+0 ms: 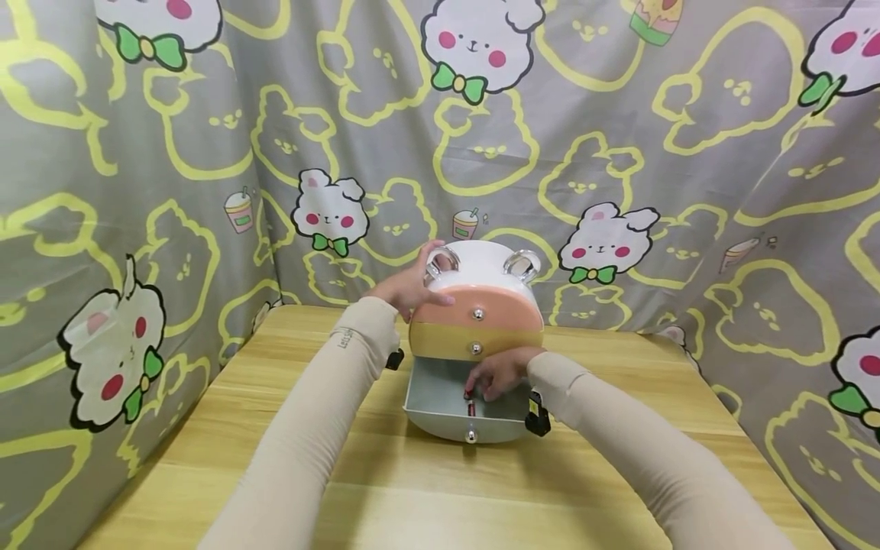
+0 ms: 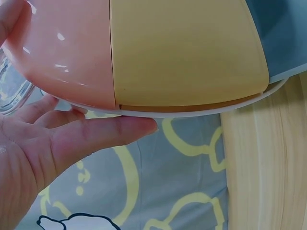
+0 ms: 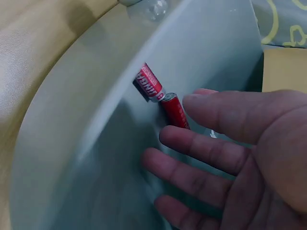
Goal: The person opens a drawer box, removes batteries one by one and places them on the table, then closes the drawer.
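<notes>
A small bear-shaped drawer box (image 1: 484,263) stands on the table, with a white top, clear ears, a pink drawer and a yellow one. Its blue-grey bottom drawer (image 1: 440,389) is pulled out. My left hand (image 1: 412,290) grips the box's left side, thumb over the pink front; in the left wrist view the index finger (image 2: 120,129) lies along the side edge. Inside the bottom drawer, my right hand (image 1: 502,373) has thumb and index finger at a red battery (image 3: 176,111), seemingly pinching it, other fingers spread. Another red-and-silver battery (image 3: 149,82) lies by the drawer's front wall.
The wooden table (image 1: 275,428) carries the box near its back edge. A grey curtain (image 1: 385,145) with yellow outlines and white rabbits hangs behind and on both sides. Silver knobs (image 1: 470,436) stick out from the drawer fronts.
</notes>
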`<state>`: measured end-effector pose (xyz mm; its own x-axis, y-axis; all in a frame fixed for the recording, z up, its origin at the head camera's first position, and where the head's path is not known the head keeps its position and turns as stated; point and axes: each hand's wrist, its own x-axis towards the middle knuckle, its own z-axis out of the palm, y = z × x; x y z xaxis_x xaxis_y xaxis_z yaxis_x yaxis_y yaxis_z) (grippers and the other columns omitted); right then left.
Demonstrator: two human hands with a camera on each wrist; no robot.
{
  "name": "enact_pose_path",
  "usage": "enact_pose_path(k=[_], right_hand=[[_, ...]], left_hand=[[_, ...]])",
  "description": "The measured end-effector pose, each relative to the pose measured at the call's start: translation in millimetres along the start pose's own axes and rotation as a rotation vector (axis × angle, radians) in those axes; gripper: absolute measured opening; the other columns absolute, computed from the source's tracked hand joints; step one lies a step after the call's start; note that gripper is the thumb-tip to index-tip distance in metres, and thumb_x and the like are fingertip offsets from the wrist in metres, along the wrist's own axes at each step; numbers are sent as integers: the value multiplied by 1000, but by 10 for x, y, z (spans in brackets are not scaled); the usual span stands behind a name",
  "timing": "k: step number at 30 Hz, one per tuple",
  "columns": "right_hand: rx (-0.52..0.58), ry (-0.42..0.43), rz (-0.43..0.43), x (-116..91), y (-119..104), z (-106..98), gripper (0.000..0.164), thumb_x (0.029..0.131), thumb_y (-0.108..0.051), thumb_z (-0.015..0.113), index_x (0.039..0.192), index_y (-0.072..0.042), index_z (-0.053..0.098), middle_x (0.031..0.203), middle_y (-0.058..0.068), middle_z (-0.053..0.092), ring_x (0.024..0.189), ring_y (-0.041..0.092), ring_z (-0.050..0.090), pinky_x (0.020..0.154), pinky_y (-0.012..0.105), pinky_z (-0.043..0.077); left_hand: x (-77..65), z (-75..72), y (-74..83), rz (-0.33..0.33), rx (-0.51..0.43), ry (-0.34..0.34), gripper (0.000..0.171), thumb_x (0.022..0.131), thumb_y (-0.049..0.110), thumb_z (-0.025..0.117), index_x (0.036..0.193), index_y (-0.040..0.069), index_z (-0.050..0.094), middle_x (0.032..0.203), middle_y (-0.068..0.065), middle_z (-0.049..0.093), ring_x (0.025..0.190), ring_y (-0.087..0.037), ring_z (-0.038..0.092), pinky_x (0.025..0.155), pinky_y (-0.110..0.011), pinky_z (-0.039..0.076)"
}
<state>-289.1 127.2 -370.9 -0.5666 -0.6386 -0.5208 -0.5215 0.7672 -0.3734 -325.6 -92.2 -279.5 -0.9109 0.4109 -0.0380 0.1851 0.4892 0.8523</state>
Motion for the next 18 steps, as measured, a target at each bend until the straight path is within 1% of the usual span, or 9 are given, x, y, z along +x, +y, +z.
enact_pose_path(k=[3, 6, 8, 12, 15, 18], right_hand=[[-28, -20, 21, 20, 8, 2, 43, 85, -8, 62, 125, -18, 53, 86, -5, 56, 75, 8, 52, 67, 24, 43], [-45, -48, 32, 35, 3, -15, 47, 85, -11, 62, 130, -19, 49, 88, -5, 56, 78, 8, 52, 69, 24, 43], [-53, -67, 44, 51, 1, -29, 51, 85, -13, 63, 132, -20, 46, 90, -6, 56, 81, 8, 52, 72, 24, 43], [-71, -108, 77, 83, 10, -48, 57, 85, -19, 64, 137, -23, 40, 92, -7, 55, 84, 8, 52, 72, 24, 44], [-32, -144, 109, 110, 20, -47, 59, 86, -22, 63, 139, -23, 37, 91, -4, 55, 80, 12, 53, 65, 25, 44], [43, -182, 135, 142, 23, -39, 61, 86, -24, 62, 141, -22, 34, 86, 1, 56, 73, 15, 52, 59, 25, 42]], left_hand=[[3, 6, 0, -4, 0, -4, 107, 66, 27, 82, 129, 59, 2, 140, -24, 16, 84, -36, 57, 48, -50, 48], [0, 5, 6, -5, -12, -7, 107, 66, 26, 82, 129, 58, 2, 141, -23, 14, 94, -39, 53, 48, -51, 48], [6, 6, 8, -9, -31, -5, 107, 66, 25, 83, 129, 59, 3, 142, -23, 13, 104, -41, 47, 48, -52, 48], [9, 9, 10, -11, -72, -4, 105, 66, 22, 82, 127, 60, 5, 143, -23, 11, 116, -43, 36, 49, -53, 48], [5, 14, 9, -8, -83, -4, 105, 67, 20, 82, 127, 60, 6, 143, -23, 11, 118, -44, 33, 49, -53, 48], [8, 14, 4, -8, -93, -5, 104, 67, 19, 82, 127, 60, 6, 143, -23, 10, 120, -43, 31, 49, -54, 48]])
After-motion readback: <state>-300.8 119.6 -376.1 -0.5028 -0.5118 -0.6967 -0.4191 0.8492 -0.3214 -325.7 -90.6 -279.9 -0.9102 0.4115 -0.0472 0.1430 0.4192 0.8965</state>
